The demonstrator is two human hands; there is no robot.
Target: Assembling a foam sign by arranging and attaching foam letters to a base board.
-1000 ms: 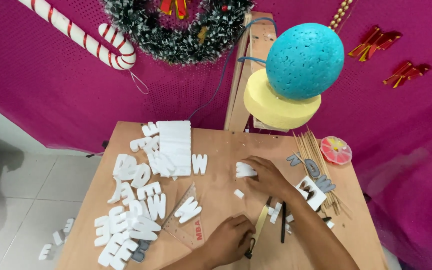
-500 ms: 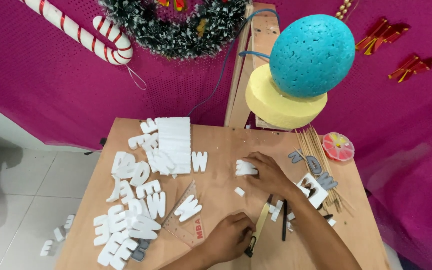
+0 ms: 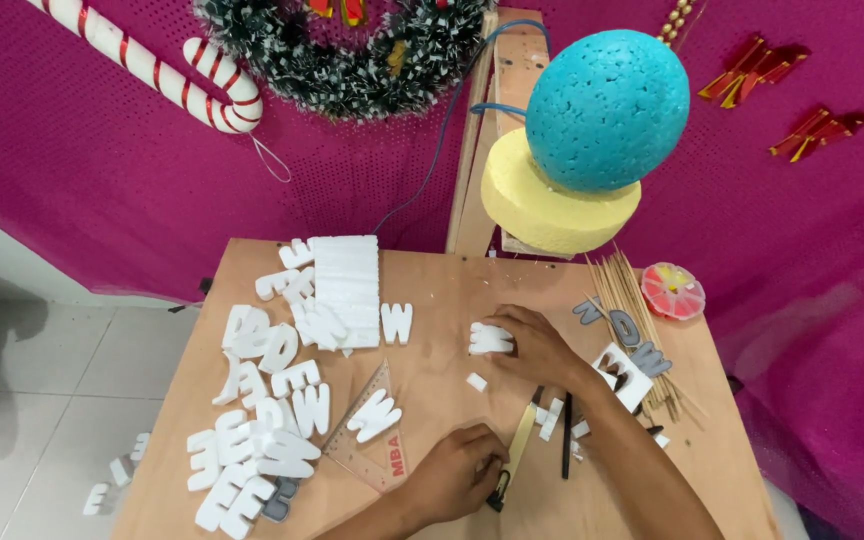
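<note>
Head view: a white foam letter (image 3: 490,338) lies near the middle of the wooden tabletop (image 3: 432,300), its long axis running left to right. The right hand (image 3: 537,345) lies palm down over its right end, fingers (image 3: 504,322) curled onto the piece and holding it in place; the forearm runs back toward the lower right. Nearer the front edge, the left hand (image 3: 457,475) is curled with narrow fingers on the dark end of a yellow craft knife (image 3: 512,458), whose long axis runs from that hand up and slightly right. A black pen (image 3: 566,435) lies beside the knife, almost parallel to it. A clear triangular ruler (image 3: 372,440) sits just left of the left hand, with one foam letter resting on it. A heap of white foam letters (image 3: 272,400) and a white foam block (image 3: 346,278) fill the left half of the tabletop. Wooden skewers (image 3: 627,300) and a small round box (image 3: 672,290) lie at the right. Behind stands a magenta cloth wall (image 3: 102,180) with a candy cane (image 3: 152,70), a tinsel wreath (image 3: 352,60), and a blue foam ball (image 3: 607,110) on a yellow foam disc (image 3: 552,205).
</note>
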